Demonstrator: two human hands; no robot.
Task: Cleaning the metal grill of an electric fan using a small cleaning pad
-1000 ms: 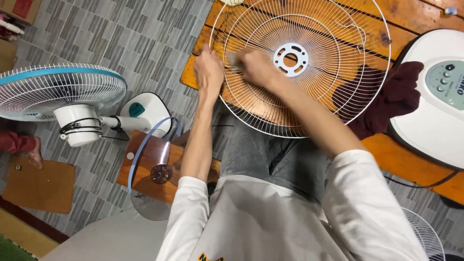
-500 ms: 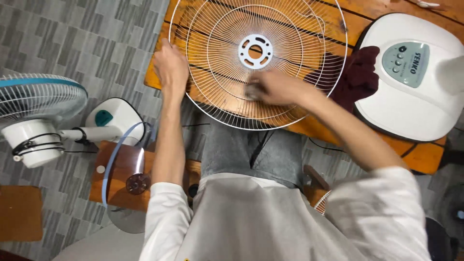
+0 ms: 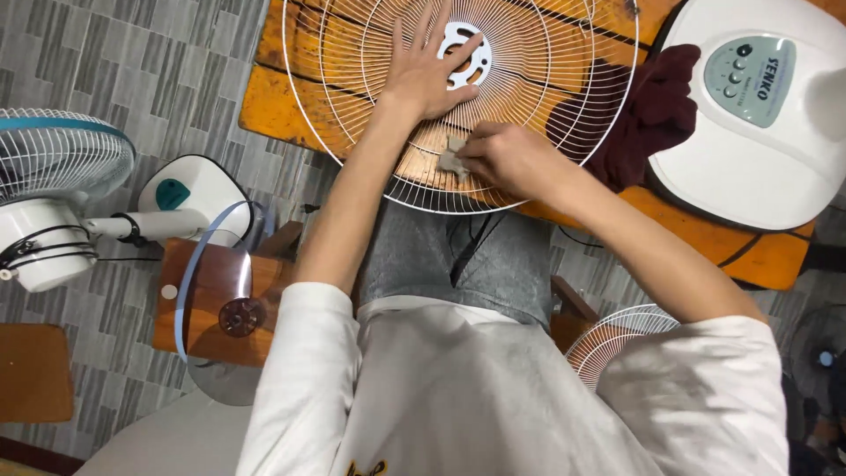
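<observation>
A round white wire fan grille (image 3: 564, 97) lies flat on an orange wooden table (image 3: 273, 106). My left hand (image 3: 427, 75) rests flat on the grille with fingers spread, beside its white centre ring (image 3: 463, 53). My right hand (image 3: 507, 159) is closed on a small grey cloth pad (image 3: 452, 159), pressed against the wires at the grille's near rim.
A white fan base with a green button panel (image 3: 749, 115) and a dark red cloth (image 3: 656, 110) sit at the table's right. A blue-rimmed fan (image 3: 53, 189) lies on the floor at left, beside a translucent blade on a wooden stool (image 3: 216, 304). Another grille (image 3: 617, 339) lies near my right elbow.
My left hand has slid from the grille's left rim to its centre. My right hand has drawn back toward the near rim. The view has shifted, and the grille now sits higher in it.
</observation>
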